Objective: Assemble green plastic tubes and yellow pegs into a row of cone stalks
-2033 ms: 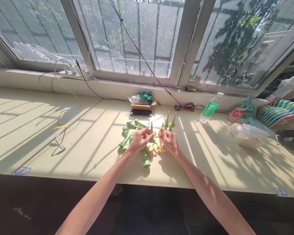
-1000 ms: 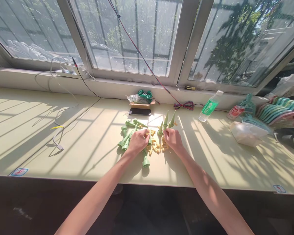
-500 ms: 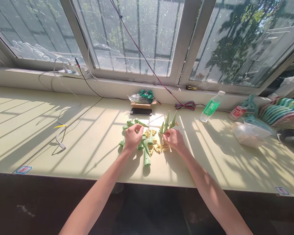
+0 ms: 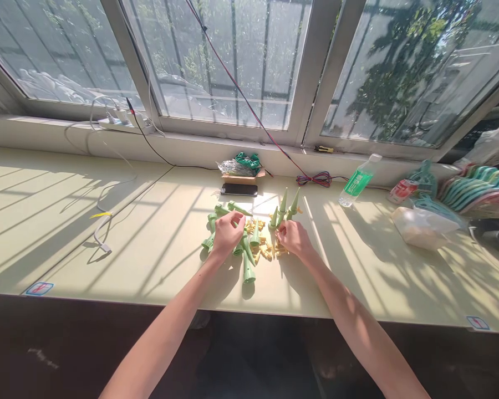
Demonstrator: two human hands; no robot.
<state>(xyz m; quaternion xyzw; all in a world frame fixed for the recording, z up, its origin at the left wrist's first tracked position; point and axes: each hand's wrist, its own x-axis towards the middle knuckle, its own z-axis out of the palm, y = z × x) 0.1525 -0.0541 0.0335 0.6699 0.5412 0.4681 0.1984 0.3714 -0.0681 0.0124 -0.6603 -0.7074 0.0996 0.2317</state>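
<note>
My left hand (image 4: pixel 228 233) is closed in a pinch over a heap of green plastic cones (image 4: pixel 248 271); whatever lies between its fingertips is too small to make out. Several cones lie tipped over around it. My right hand (image 4: pixel 294 237) has its fingers drawn together low over small yellow plastic pieces (image 4: pixel 266 250), and I cannot make out what they grip. Just beyond it, green cones (image 4: pixel 283 206) stand upright with their points up. More yellow pieces are strewn between both hands, and one green cone (image 4: pixel 255 235) stands among them.
Behind the heap lie a black phone (image 4: pixel 239 189) and a small cardboard box (image 4: pixel 243 176) with plastic wrap. Bundled cable (image 4: pixel 315 179) and a green-labelled bottle (image 4: pixel 359 182) are to the right, then a can (image 4: pixel 402 191) and a plastic bag (image 4: pixel 423 227). A white cable (image 4: pixel 103 235) lies left.
My right hand has shifted slightly down and right, off the nearest upright cone, toward the yellow pieces. My left hand has barely moved.
</note>
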